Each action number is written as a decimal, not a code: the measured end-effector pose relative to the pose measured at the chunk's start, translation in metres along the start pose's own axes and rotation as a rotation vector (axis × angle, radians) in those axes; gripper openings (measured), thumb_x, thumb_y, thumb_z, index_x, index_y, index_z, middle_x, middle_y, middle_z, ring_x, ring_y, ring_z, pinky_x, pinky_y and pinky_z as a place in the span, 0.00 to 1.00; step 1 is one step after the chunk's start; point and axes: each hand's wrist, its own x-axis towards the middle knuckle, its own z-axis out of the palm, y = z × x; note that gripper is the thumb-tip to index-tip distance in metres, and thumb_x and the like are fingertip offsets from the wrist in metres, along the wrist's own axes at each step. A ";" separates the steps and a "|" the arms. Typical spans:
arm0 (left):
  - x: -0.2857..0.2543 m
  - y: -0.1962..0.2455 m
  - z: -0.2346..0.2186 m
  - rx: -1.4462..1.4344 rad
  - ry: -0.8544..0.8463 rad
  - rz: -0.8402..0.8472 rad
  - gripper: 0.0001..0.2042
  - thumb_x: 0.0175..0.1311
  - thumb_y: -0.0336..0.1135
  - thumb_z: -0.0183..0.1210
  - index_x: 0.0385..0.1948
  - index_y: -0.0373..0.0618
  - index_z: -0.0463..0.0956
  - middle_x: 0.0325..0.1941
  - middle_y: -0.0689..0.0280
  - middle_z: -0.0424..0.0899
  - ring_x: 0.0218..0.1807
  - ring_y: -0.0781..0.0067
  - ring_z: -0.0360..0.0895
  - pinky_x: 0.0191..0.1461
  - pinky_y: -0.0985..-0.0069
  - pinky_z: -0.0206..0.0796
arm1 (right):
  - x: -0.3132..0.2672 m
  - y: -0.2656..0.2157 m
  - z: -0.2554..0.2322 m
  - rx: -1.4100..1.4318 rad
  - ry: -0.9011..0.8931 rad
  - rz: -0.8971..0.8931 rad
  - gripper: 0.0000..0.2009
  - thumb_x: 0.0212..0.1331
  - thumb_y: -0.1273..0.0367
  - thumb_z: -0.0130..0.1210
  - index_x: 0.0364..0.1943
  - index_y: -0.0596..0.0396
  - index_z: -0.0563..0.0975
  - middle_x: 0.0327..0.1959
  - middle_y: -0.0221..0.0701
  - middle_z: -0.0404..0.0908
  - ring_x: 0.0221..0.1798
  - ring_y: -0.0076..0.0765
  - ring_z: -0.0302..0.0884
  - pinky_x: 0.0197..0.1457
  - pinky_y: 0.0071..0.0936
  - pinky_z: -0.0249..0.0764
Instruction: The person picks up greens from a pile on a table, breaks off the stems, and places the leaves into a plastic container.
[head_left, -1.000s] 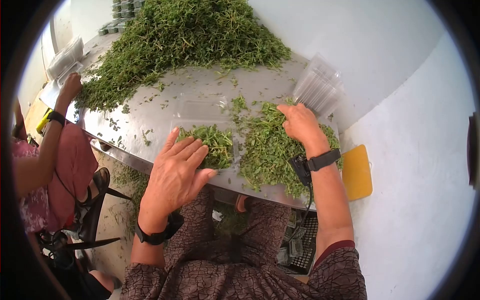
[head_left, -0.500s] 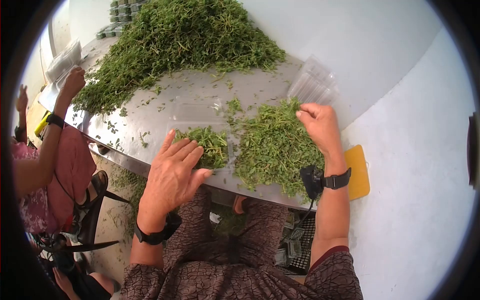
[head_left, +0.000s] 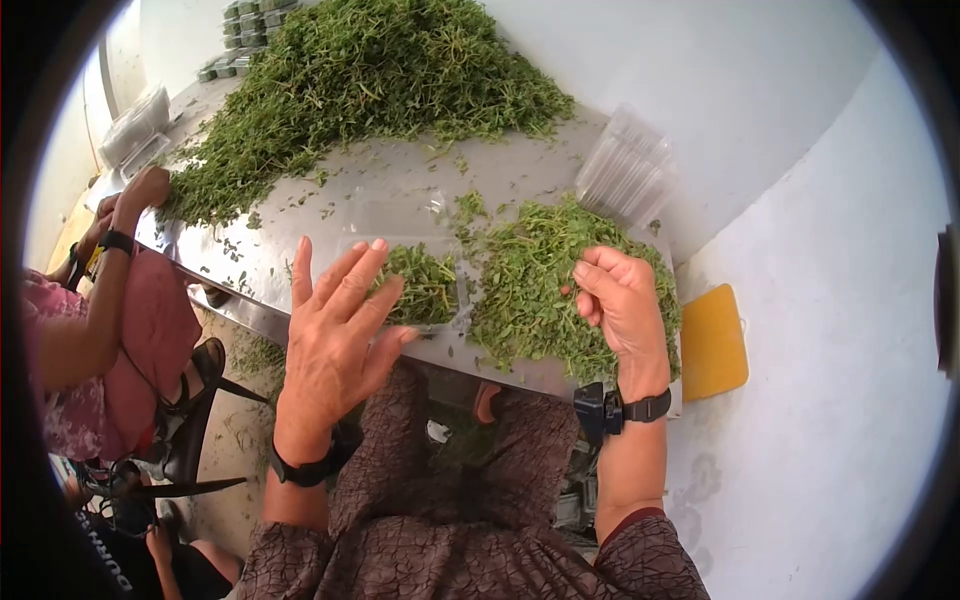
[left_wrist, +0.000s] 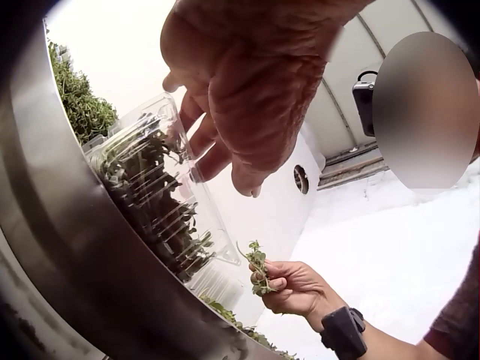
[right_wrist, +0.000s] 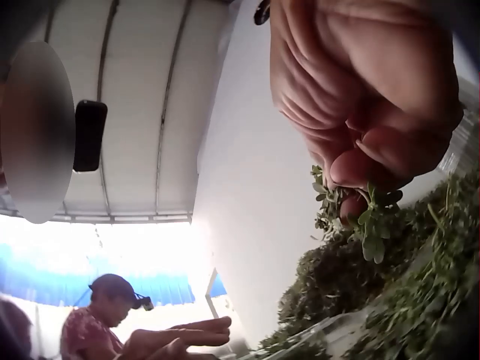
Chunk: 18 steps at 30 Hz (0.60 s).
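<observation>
A small sprig of herbs [left_wrist: 258, 276] is pinched in the curled fingers of the right hand [head_left: 622, 305] above the loose herb pile [head_left: 545, 290]. The left hand [head_left: 335, 340] is held flat, fingers spread, over the half-filled clear tray [head_left: 425, 285] on the steel surface [head_left: 320, 215]. The sprig is best laid in level, with the stems aligned. The tray's fill depth is hidden by the hand.

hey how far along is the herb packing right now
Done: the clear clamshell tray is partly filled with greens, lid open. In hand: the right hand pinches a small sprig bunch above the loose herb pile; the left hand hovers open over the tray. Left: the big heap and the empty tray stack.
</observation>
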 end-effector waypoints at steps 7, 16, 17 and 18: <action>-0.012 0.043 -0.007 -0.982 -0.023 -0.309 0.18 0.68 0.33 0.50 0.55 0.32 0.75 0.60 0.50 0.77 0.65 0.60 0.72 0.68 0.67 0.60 | -0.030 0.005 0.029 0.435 -0.040 0.073 0.09 0.62 0.72 0.56 0.40 0.68 0.78 0.25 0.34 0.81 0.17 0.15 0.72 0.15 0.13 0.65; -0.020 0.086 0.010 -1.628 -0.215 -0.773 0.25 0.77 0.40 0.44 0.70 0.40 0.56 0.39 0.74 0.70 0.36 0.87 0.62 0.39 0.84 0.62 | -0.084 -0.002 0.083 0.215 -0.066 0.021 0.07 0.63 0.74 0.56 0.40 0.66 0.79 0.23 0.30 0.80 0.19 0.16 0.72 0.20 0.14 0.67; -0.022 0.088 0.017 -1.642 -0.182 -0.764 0.24 0.77 0.40 0.44 0.70 0.40 0.57 0.38 0.75 0.69 0.36 0.87 0.62 0.39 0.84 0.61 | -0.088 0.001 0.086 0.155 -0.043 -0.008 0.06 0.61 0.76 0.58 0.40 0.63 0.80 0.25 0.29 0.80 0.22 0.17 0.74 0.22 0.17 0.68; -0.024 0.088 0.020 -1.655 -0.148 -0.752 0.24 0.77 0.40 0.44 0.70 0.41 0.57 0.37 0.76 0.68 0.36 0.87 0.62 0.38 0.85 0.60 | -0.090 0.005 0.090 0.161 -0.050 -0.008 0.06 0.61 0.76 0.58 0.40 0.63 0.80 0.25 0.29 0.80 0.22 0.17 0.74 0.22 0.17 0.68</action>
